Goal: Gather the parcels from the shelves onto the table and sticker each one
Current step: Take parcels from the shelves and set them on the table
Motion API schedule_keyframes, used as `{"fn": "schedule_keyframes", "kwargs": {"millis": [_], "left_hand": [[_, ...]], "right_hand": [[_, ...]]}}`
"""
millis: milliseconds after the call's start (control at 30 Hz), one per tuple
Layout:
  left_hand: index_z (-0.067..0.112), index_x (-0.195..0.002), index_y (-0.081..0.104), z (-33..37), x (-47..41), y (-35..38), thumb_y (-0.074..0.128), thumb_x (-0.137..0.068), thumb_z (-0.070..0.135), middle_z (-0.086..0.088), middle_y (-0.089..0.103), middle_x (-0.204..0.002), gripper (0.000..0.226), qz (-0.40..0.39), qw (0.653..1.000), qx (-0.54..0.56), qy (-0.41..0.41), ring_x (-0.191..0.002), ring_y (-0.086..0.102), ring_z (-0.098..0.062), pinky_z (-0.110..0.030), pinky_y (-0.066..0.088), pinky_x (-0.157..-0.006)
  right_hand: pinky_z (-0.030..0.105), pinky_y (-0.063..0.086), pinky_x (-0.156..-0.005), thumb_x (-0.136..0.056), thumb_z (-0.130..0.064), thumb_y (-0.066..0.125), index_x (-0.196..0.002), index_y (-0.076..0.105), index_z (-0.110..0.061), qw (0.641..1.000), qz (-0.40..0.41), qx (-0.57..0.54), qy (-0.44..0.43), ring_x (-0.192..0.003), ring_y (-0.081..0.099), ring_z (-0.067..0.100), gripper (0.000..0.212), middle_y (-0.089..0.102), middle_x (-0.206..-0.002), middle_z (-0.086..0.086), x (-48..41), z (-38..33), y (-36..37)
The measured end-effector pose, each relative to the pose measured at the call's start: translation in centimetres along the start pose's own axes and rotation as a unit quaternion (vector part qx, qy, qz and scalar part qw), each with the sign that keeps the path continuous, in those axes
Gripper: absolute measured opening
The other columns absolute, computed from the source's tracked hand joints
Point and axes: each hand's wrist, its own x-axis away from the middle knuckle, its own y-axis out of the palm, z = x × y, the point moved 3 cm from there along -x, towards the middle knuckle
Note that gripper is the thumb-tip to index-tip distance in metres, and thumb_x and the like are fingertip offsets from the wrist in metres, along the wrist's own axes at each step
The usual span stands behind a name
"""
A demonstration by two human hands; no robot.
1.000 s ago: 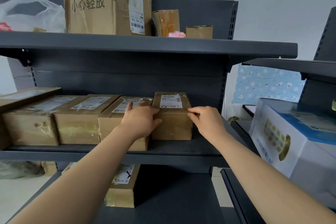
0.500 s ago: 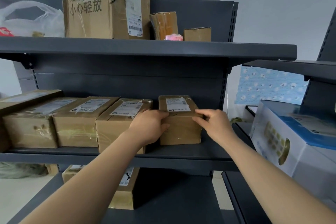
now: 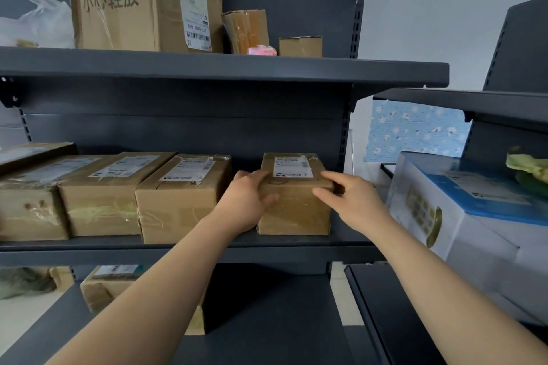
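1. The left hand has its fingers curled around the left side of a small brown parcel. The thumb lies flat on the front face.
2. The right hand has its fingers a little spread and bent. They press on the parcel's top right corner. So both hands hold the box between them, one on each side.
3. Both arms are bare and reach up and forward from the bottom of the view. The left arm comes in from the lower left and the right arm from the lower right.
4. The small parcel sits flat on the middle shelf, close to the front edge and near the shelf's right end. Its long side runs from front to back. A white label is on top, facing up.
5. There is a gap between this parcel and the next box to its left. That box stands in a row with more brown boxes, side by side.
6. A big box with black writing sits on the top shelf. A white and blue box is on the rack at the right.
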Motion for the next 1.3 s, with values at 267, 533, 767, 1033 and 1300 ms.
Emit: {"fn": "schedule_keyframes", "kwargs": {"millis": [267,533,767,1033,1300], "left_hand": [[0.025,-0.147,0.031,-0.4,0.6,1.0,0.066,-0.087,0.031,0.006,0.055,-0.131,0.07,0.0,0.997,0.069,0.036,-0.105,0.056,-0.008,-0.014,0.041,-0.086],[0.034,-0.141,0.041,-0.5,3.7,-0.2,0.073,-0.08,0.035,0.018,0.057,-0.111,0.069,0.029,0.986,0.114,0.117,-0.089,0.055,0.0,-0.007,0.039,-0.075],[0.037,-0.137,0.046,-0.6,7.4,-2.0,0.078,-0.075,0.031,0.034,0.049,-0.1,0.07,-0.03,0.957,0.2,0.21,-0.083,0.05,0.017,0.006,0.035,-0.071],[0.038,-0.132,0.051,-0.9,14.6,-1.6,0.081,-0.071,0.027,0.036,0.053,-0.102,0.069,-0.182,0.89,0.311,0.281,-0.096,0.055,0.015,0.001,0.042,-0.077],[0.047,-0.126,0.052,2.2,25.9,0.8,0.081,-0.072,0.028,0.035,0.056,-0.101,0.064,-0.347,0.794,0.368,0.338,-0.096,0.056,0.014,-0.003,0.046,-0.076]], "right_hand": [[0.025,0.037,-0.105,-0.087,-0.04,0.065,-0.142,0.043,-0.02,0.999,-0.013,0.039,0.002,-0.126,0.048,0.012,0.062,0.05,-0.141,-0.001,1.0,-1.0,0.0],[0.028,0.041,-0.104,-0.084,-0.045,0.065,-0.141,0.044,-0.022,0.994,0.053,0.088,0.045,-0.124,0.048,0.011,0.064,0.054,-0.136,-0.003,6.7,-4.1,-1.7],[0.012,0.046,-0.082,-0.084,-0.035,0.068,-0.138,0.047,-0.022,0.975,0.148,0.124,0.113,-0.09,0.058,0.003,0.059,0.062,-0.121,-0.005,14.4,-10.5,-2.0],[0.038,0.053,-0.084,-0.081,-0.034,0.071,-0.137,0.048,-0.026,0.92,0.247,0.17,0.251,-0.091,0.065,0.016,0.061,0.067,-0.112,-0.007,26.9,-17.5,-0.4],[0.023,0.048,-0.083,-0.084,-0.037,0.068,-0.139,0.046,-0.029,0.82,0.292,0.274,0.408,-0.09,0.061,0.009,0.06,0.062,-0.111,-0.014,40.8,-24.1,0.3]]}}
